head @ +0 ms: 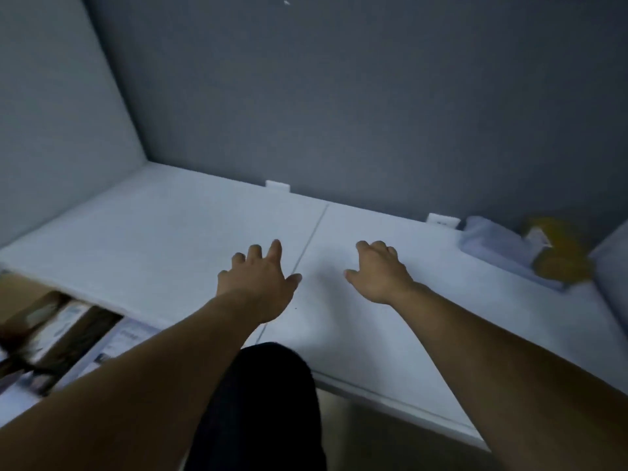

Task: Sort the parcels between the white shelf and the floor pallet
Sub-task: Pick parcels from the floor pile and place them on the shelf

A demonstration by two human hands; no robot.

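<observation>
— So, hands: what are they doing?

— Both are empty. Left hand (261,280) is palm down over the white shelf (153,232), fingers fanned out. Right hand (377,273) is beside it, fingers loosely curled round nothing. Can't tell if either touches the board.

— Why out there with no load?

— My read: between parcels. Both arms are stretched forward, one hand each side of the seam (311,239), which suits a two-handed reach.

— Where are the parcels?

— Two are on the shelf, far right, at the back near the grey wall (339,96). A grey mailer (492,246) lies there with a yellow parcel (557,256) touching its right side. Both are blurred, so no labels are readable. They're well apart from the right hand.

— Why so far back?

— Probably to keep the front of the board free for more parcels. That's a guess.

— Anything lower?

— Bottom left, below the shelf's front edge, there are brown labelled boxes (68,328), blurred. They could be the pallet stack, but the pallet itself isn't visible.

— And the dark lump in the middle?

— The person's leg (265,402), close against the shelf front. That's likely why the arms can get so far in.

— Next move?

— If the shelf pair goes, the right hand is nearer and needs a sideways reach. The mailer looks soft and will likely sag, so take it from underneath. The risk is dragging the yellow one along.
</observation>
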